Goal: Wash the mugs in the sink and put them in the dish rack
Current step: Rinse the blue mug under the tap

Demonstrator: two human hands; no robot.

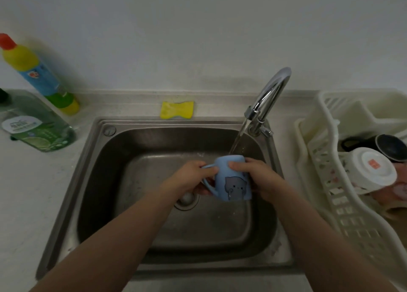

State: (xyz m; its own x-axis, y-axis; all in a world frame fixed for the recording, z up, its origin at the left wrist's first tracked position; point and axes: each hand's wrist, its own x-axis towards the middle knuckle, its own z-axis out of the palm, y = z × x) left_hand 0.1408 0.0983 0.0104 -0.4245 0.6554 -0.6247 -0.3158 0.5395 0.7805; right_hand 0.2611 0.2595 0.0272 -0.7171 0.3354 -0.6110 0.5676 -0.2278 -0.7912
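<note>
- Bottles stand at the far left of the counter: a green dish-soap bottle (pixel 37 124) nearest the edge, and behind it a yellow and blue bottle with a red cap (pixel 35 71).
- Behind the steel sink (pixel 88 159), a yellow sponge (pixel 177 109) lies flat against the wall.
- Over the basin the left hand (pixel 189 179) curls its fingers round the handle of the blue mug (pixel 233 181), thumb on top of the loop.
- The mug, printed with a grey cat, is held between both hands above the drain, tipped away from the camera.
- Water from the chrome faucet (pixel 269 98) falls onto the mug's far end.
- The right hand (pixel 257 177) grips the mug's body from the right, thumb across its upper side.
- In the cream dish rack (pixel 326 181) on the right lie a white mug (pixel 370 170) and a black mug (pixel 389 147), touching.
</note>
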